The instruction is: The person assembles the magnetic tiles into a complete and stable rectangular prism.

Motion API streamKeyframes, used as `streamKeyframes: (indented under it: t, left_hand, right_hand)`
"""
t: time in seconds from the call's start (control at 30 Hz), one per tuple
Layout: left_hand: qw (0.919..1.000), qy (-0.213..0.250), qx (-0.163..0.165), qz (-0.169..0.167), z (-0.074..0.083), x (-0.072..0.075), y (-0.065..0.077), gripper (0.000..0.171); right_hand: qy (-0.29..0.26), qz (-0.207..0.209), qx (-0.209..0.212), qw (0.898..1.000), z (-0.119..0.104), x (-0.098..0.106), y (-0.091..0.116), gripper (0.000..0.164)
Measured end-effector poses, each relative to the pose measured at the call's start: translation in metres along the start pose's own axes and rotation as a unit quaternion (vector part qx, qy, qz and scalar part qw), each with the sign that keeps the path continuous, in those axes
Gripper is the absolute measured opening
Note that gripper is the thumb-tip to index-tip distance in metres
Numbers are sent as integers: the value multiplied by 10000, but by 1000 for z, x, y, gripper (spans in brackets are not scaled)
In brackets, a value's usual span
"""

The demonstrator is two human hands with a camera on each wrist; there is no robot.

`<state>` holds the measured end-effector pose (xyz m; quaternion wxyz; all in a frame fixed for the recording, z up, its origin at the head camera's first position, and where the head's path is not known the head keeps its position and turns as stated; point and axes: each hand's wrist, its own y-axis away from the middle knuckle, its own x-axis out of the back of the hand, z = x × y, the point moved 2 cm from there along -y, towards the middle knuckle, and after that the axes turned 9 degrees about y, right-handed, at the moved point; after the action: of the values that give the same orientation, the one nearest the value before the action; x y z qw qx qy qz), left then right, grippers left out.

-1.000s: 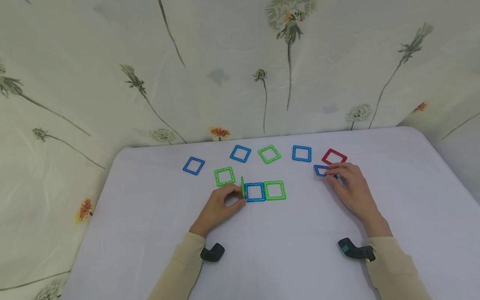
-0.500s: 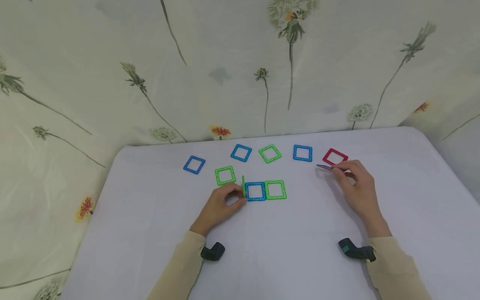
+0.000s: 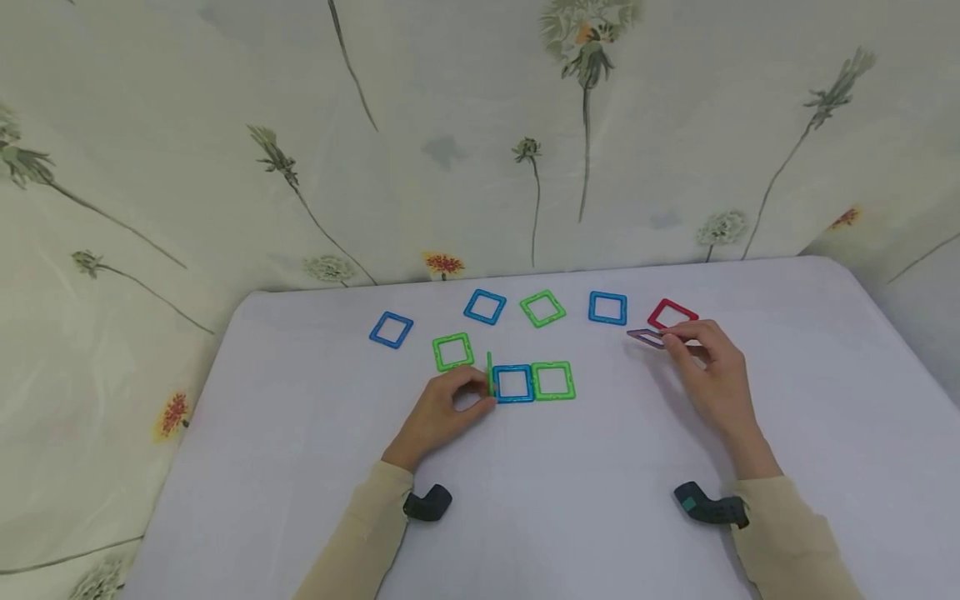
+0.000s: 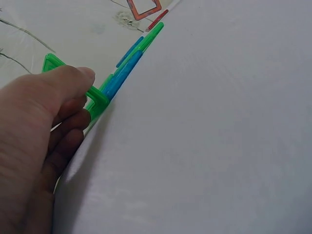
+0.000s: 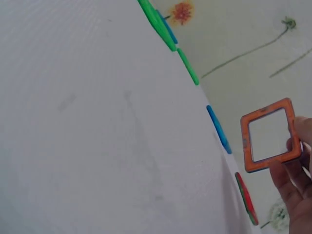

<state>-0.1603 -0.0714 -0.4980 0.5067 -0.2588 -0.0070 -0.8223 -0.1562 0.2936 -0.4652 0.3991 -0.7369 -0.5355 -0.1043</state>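
My left hand (image 3: 442,412) pinches a green square magnetic tile (image 4: 51,62) between thumb and fingers. This tile stands upright on its edge at the left side of a flat blue tile (image 3: 513,402). Edge to edge with the blue one lies a flat green tile (image 3: 573,382). On the right, my right hand (image 3: 712,375) holds another square tile (image 5: 247,141) by one side, raised above the table and tilted. Its face looks orange in the right wrist view, with a thin blue edge. Just behind that hand lies a red tile (image 3: 660,311), partly covered by the fingers.
Along the far side of the white table (image 3: 570,500) lie loose tiles: a left blue one (image 3: 377,325), another blue one (image 3: 486,292), a green one (image 3: 542,322) and a right blue one (image 3: 607,321). A green tile (image 3: 453,337) sits behind my left hand. A flowered cloth (image 3: 420,192) hangs behind.
My right hand has lifted its tile off the table and turned it, so its blue face gives way to a reddish one. The left hand keeps its upright green tile in place.
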Motion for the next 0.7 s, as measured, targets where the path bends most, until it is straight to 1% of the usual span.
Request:
streamKeyframes:
  t: [0.13, 0.5, 0.7]
  left_hand:
    - [10000, 24, -45, -13, -1, 1, 0, 18]
    - [9999, 22, -154, 43, -3, 0, -1, 18]
    - [9999, 67, -141, 66, -4, 0, -1, 17]
  right_hand:
    - [53, -32, 89, 9999, -4, -2, -1, 14]
    - [-87, -184, 301, 9993, -15, -8, -1, 20]
    - [27, -225, 374, 9990, -18, -11, 0, 19]
